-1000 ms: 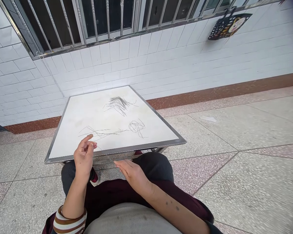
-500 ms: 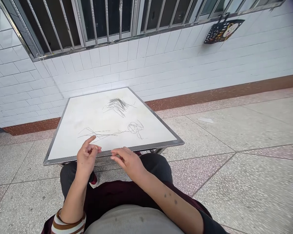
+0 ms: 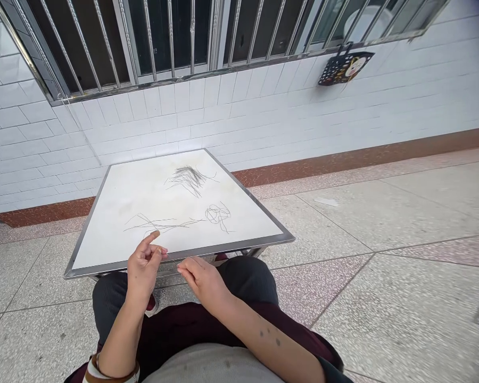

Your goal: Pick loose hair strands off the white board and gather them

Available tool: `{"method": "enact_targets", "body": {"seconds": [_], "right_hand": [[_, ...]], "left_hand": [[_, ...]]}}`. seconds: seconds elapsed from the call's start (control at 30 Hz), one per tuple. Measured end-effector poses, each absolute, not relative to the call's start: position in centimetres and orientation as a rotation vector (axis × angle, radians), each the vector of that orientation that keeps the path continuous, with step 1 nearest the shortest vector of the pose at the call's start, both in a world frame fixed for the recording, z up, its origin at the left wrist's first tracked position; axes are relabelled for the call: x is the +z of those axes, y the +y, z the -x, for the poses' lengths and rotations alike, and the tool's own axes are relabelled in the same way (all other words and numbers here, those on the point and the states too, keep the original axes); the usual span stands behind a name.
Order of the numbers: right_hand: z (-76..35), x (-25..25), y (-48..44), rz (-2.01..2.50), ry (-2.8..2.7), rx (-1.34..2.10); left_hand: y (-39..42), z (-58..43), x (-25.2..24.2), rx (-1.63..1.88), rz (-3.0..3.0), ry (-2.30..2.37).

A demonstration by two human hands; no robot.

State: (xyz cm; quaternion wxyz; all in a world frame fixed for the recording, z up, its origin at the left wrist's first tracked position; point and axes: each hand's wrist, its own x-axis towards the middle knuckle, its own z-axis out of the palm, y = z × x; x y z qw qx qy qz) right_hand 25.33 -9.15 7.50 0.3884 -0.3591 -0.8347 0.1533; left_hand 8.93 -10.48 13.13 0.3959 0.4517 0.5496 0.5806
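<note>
My left hand is raised over the near edge of a white-topped table, thumb pinched against a finger and the index finger stretched out. A thin dark strand showed at its fingertips a moment ago; now it is too fine to trace. Close to its right, my right hand pinches thumb and fingers together; what they hold is too small to make out. Thin dark strands lie loosely spread beyond my left hand. A looped tangle of strands lies to their right. Farther back rests a denser pile of strands.
A grey metal rim borders the table, and my knees are under its near side. Behind it stands a white tiled wall with barred windows. A patterned bag hangs from the bars. A white scrap lies on the speckled floor.
The view has shifted slightly, so the table sits a little lower and farther left. The right fingers look more closed together. The strands on the table lie as before.
</note>
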Motion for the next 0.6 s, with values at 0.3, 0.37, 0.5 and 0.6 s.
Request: {"method": "enact_targets", "body": {"seconds": [0.3,0.37,0.5,0.6], "right_hand": [[-26.6,6.5,-10.0,0.96,-2.2,0.401],[-26.8,6.6,-9.8,0.976,-2.197,0.407],[-27.6,6.3,-9.1,1.018,-2.152,0.455],[-28.3,6.0,-8.1,1.082,-2.082,0.523]], "left_hand": [[-9.9,-7.6,12.2,1.494,-1.187,1.471],[-9.6,-7.4,11.9,1.437,-1.238,1.482],[-9.0,-6.3,11.7,1.235,-1.375,1.464],[-8.5,-5.4,12.0,1.228,-1.353,1.428]]}}
